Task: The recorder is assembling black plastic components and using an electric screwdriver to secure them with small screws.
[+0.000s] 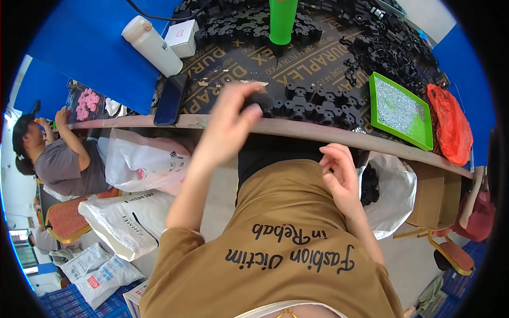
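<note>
My left hand [233, 114] is above the table's front edge, its thumb and fingers closed around a dark rounded plastic part [258, 100]. Just right of it, black plastic parts [323, 104] stand in rows along the edge. My right hand [340, 175] is in front of my shirt, below the table edge, with its fingers curled in. Whatever those fingers hold, if anything, is too small to make out. Beyond the rows hangs a green cylindrical tool [282, 21] with a dark tip pointing down, like an electric screwdriver.
A green tray [421, 130] of small silvery pieces and a red plastic bag [450, 124] lie at right. Black parts [382, 47] are heaped behind. A white bottle [152, 45], white box [182, 38] and phone [171, 99] stand left. Another person [63, 153] sits far left.
</note>
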A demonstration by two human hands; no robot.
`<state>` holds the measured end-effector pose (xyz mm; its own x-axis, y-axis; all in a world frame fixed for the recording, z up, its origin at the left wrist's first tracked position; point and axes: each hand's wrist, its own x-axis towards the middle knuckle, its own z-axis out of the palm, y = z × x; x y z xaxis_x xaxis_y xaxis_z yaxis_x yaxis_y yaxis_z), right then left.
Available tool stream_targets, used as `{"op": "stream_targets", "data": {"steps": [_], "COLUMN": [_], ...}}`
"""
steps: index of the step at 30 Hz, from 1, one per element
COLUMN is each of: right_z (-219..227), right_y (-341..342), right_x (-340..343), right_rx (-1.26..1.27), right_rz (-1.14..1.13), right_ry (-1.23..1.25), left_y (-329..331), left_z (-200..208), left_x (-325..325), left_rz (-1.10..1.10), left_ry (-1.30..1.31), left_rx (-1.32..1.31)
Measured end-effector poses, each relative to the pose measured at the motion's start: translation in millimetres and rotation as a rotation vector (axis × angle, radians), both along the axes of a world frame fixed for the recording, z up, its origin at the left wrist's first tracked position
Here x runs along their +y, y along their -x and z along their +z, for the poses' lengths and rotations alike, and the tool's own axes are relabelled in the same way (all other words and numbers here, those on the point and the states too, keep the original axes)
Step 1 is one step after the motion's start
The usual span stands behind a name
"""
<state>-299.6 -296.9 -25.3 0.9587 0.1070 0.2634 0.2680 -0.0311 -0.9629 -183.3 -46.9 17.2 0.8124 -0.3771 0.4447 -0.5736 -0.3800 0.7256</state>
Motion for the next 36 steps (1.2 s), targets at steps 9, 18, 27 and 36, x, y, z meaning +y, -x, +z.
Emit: {"op": "stream_targets", "data": {"steps": [9,18,27,36], "right_z": [-4.6,-7.1,16.7,25.6], "right_y": [1.8,3.1,-16.3,-92.0], "right_x": [0.1,-4.4,-63.3,-169.7], "right_rx": [0.051,0.122,-0.4,-0.14], "right_rz": [-0.06,-0.084,-0.523,-0.531], "right_ry": [0.043,-0.01,0.688,1.054], "left_y": [-99.6,-98.1,-64.8,-26.2], "left_z": [-22.5,-39.3,-8.1,-12.9], "left_x": [-2.0,-22.9,-37.4,-259.7], "left_rz": [-0.149,-0.201,0.196,-0.348], "left_ry": [-0.33,-0.245,-0.086,-0.369], "left_rx": [0.187,0.255,-0.231,-0.448]}}
